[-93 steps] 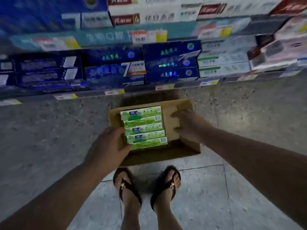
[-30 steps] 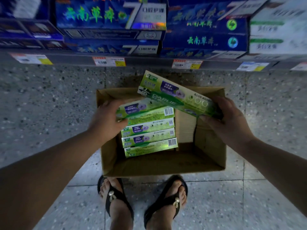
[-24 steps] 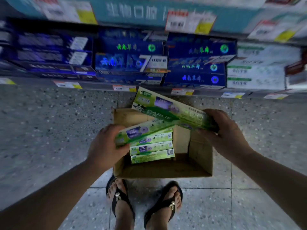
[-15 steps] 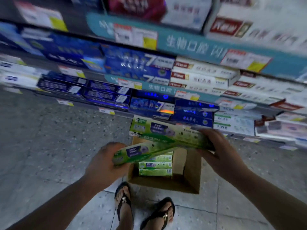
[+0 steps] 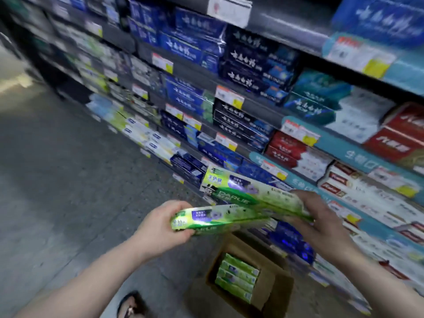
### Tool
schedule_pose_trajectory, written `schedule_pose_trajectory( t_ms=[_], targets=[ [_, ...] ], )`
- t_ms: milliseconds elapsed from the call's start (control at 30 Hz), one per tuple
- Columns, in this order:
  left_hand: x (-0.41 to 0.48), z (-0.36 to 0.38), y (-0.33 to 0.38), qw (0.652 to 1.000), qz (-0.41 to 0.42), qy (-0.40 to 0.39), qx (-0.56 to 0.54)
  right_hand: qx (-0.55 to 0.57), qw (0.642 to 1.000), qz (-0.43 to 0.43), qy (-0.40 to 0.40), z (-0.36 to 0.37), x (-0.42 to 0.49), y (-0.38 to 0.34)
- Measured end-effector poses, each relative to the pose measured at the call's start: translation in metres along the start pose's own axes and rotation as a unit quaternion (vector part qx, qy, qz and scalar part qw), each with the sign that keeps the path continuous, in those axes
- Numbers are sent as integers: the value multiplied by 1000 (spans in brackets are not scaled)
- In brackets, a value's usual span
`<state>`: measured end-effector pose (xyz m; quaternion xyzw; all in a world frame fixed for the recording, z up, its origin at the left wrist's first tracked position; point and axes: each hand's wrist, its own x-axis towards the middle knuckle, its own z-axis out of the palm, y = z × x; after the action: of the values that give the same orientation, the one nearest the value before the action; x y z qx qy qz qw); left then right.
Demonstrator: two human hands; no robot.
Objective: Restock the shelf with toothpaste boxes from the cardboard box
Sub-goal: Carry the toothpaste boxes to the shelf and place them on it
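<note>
My left hand [image 5: 158, 228] grips one green toothpaste box [image 5: 213, 219] by its left end, held roughly level at waist height. My right hand [image 5: 319, 223] grips the right end of a larger green toothpaste pack [image 5: 247, 191], which lies just above and behind the first box. Both are in front of the lower shelves [image 5: 270, 161]. The open cardboard box [image 5: 273, 288] sits on the floor below my hands, with several green toothpaste boxes [image 5: 236, 276] stacked at its left side.
Tall store shelving runs from upper left to lower right, packed with blue, dark, red and white toothpaste boxes and price tags [image 5: 229, 97]. Speckled grey floor [image 5: 68, 180] spreads to the left. One sandalled foot [image 5: 130, 306] shows at the bottom edge.
Both hands have lifted the green boxes up and away from the cardboard box. My view has swung up and left along the shelving, so the carton now sits low right.
</note>
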<state>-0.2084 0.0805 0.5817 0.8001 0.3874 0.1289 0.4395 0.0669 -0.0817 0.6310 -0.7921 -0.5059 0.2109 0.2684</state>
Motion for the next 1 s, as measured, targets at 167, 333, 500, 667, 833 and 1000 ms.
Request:
schedule_pose_trajectory(
  t_ms=[167,333,500,667,833,1000],
  targets=[
    [-29,-92,-25,999,-13,42,-30,-13,997,-79,0,16,40,-113],
    [-70,-218,-78,996,-10,89,-29,11,992,-122,-36,72,83,-235],
    [-122,-349,-128,987,-24,155,-18,39,987,-146,-62,133,122,-369],
    [-149,-435,-169,978,-37,206,-16,31,982,-168,-78,177,160,-475],
    [-145,-498,-208,963,-76,253,-53,3,973,-210,-100,221,216,-554],
    [-122,-572,-257,949,-115,274,-106,-8,961,-250,-118,282,294,-626]
  ],
)
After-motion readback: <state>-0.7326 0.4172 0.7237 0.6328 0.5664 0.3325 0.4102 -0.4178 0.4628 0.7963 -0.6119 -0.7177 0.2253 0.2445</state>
